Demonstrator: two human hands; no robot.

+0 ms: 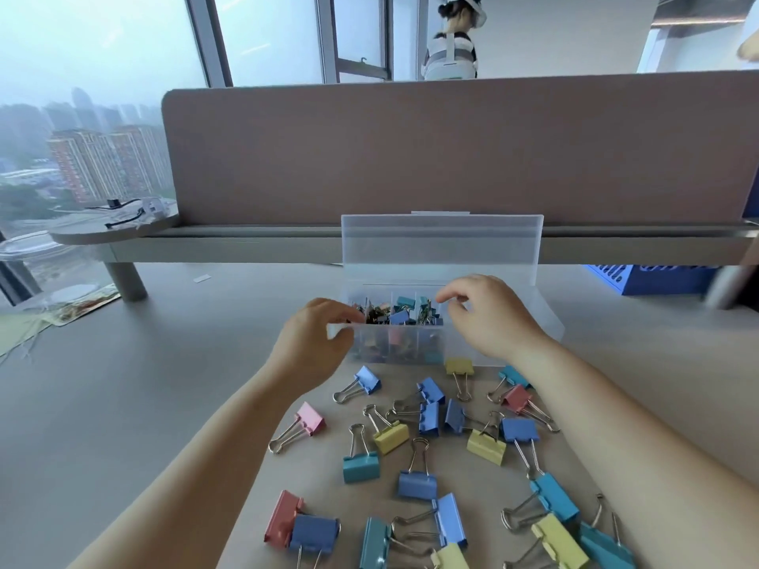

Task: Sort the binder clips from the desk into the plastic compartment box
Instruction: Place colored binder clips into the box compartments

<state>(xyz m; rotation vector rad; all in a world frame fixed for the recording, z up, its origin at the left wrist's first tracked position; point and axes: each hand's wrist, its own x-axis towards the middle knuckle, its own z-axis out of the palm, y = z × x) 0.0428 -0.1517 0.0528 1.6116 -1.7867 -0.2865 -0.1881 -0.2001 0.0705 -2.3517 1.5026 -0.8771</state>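
The clear plastic compartment box (pixel 410 342) stands on the desk with its lid (pixel 441 248) tilted up at the back. Small clips fill its middle compartments (pixel 404 312). My left hand (pixel 316 342) grips the box's front left corner. Over the right side of the box hovers my right hand (pixel 493 318), its fingers loosely curled and nothing visible between them. Several large binder clips lie scattered in front of the box, among them a pink one (pixel 310 418), a yellow one (pixel 459 365) and a blue one (pixel 367 379).
The clips lie on a tan sheet (pixel 320 466). A raised shelf (pixel 246 240) and a partition panel (pixel 451 149) close off the back of the desk. A blue crate (pixel 649 279) stands at the right. Papers (pixel 61 310) lie far left. A person (pixel 451 43) stands beyond the partition.
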